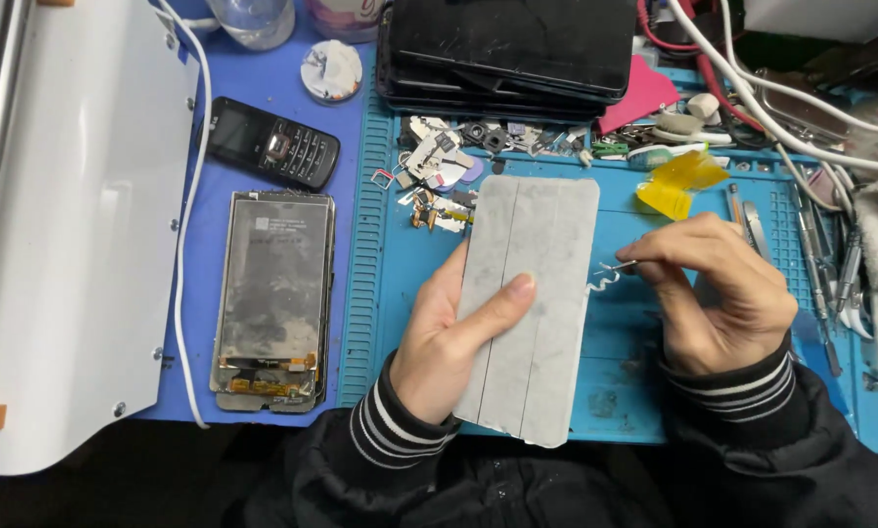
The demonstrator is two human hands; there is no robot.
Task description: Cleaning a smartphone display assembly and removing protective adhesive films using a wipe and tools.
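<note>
The left hand (449,342) grips a grey flat panel (532,303), palm under its left edge and thumb laid across the face near the middle. The panel is held just above the blue mat (634,391), tilted slightly, with its long side running from 12 to 6 o'clock. It has three lengthwise strips and a dull, smeared face.

The right hand (722,293) is closed in a pinch on thin tweezers (623,265), tips pointing toward 9 o'clock. At the tips, just off the panel's right edge, hangs a curled white strip (600,282), seemingly adhesive or film; whether it is still joined to the edge cannot be told.

As a judgement, the step in hand is peeling residue off the panel's right edge. The next move calls for a steady, low pull along the edge so that the strip comes away whole, while the left thumb keeps the panel from twisting.

At 9 o'clock from the panel lies an opened phone (274,298), screen side down, on the blue surface, with a black keypad phone (272,144) at 11 o'clock. At 12 o'clock lies a stack of black screens (512,44), with small parts (439,161) scattered below it. A yellow tape scrap (678,186) lies at 1 o'clock, and hand tools (830,274) lie at 3 o'clock.
</note>
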